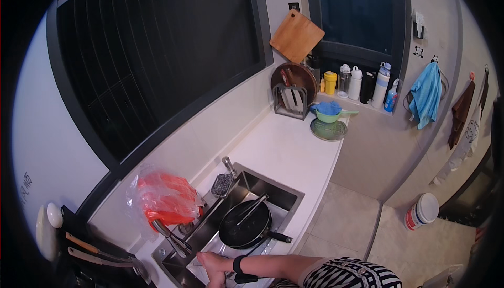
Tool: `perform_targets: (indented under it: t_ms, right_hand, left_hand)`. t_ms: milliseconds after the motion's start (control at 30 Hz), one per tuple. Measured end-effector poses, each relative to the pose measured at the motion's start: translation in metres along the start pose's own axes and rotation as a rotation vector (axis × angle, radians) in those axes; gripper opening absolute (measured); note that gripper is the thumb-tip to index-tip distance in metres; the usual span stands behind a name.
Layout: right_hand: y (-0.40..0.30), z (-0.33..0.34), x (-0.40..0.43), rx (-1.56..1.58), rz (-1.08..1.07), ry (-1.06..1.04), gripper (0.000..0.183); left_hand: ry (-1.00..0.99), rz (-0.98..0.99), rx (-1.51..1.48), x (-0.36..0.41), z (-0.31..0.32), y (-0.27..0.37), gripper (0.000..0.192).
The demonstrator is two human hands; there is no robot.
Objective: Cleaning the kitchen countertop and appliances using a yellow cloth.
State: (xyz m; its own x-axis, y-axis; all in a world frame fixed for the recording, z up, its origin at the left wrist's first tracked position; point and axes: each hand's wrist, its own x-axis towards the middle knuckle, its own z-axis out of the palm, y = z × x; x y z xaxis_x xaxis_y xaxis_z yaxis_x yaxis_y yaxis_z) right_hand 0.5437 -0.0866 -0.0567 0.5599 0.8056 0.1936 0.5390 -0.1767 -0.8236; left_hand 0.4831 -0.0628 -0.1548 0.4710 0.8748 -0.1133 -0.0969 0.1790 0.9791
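My right hand (212, 265) reaches over the near end of the steel sink (297, 201), beside the faucet (173, 239). A black band circles its wrist. Its fingers bend toward the lower picture edge, so what they touch is hidden. My left hand cannot be made out and seems to lie below the picture. A black frying pan (238, 235) rests in the sink, its handle (279, 237) pointing over the front rim. Metal tongs (252, 209) lie across the pan. The pan is the nearest large object to my right hand.
Behind the faucet sits a red plastic bag (169, 197). A scouring pad (221, 185) stands in a holder by the sink. Farther along the white counter (267, 142) are a knife rack (290, 101) and a green strainer (327, 117). A white bucket (421, 211) stands on the floor.
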Motion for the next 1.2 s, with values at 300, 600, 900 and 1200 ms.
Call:
perform_targets:
  t_ms: [300, 600, 900, 1200]
  right_hand:
    - [0.018, 0.001, 0.004, 0.067, -0.029, 0.028, 0.017]
    - [0.019, -0.053, 0.019, 0.365, 0.440, -0.689, 0.033]
    - [0.007, -0.073, 0.033, 0.498, 0.288, -0.784, 0.028]
    - [-0.044, -0.080, 0.026, 0.463, 0.142, -0.797, 0.016]
  left_hand:
    - [-0.011, 0.011, 0.086, 0.004, 0.000, 0.006, 0.018]
    - [-0.169, -0.395, -0.064, -0.030, -0.025, 0.110, 0.015]
    - [0.114, 0.081, 0.329, -0.020, -0.038, 0.126, 0.020]
    - [0.296, 0.093, 0.071, -0.052, -0.044, 0.151, 0.013]
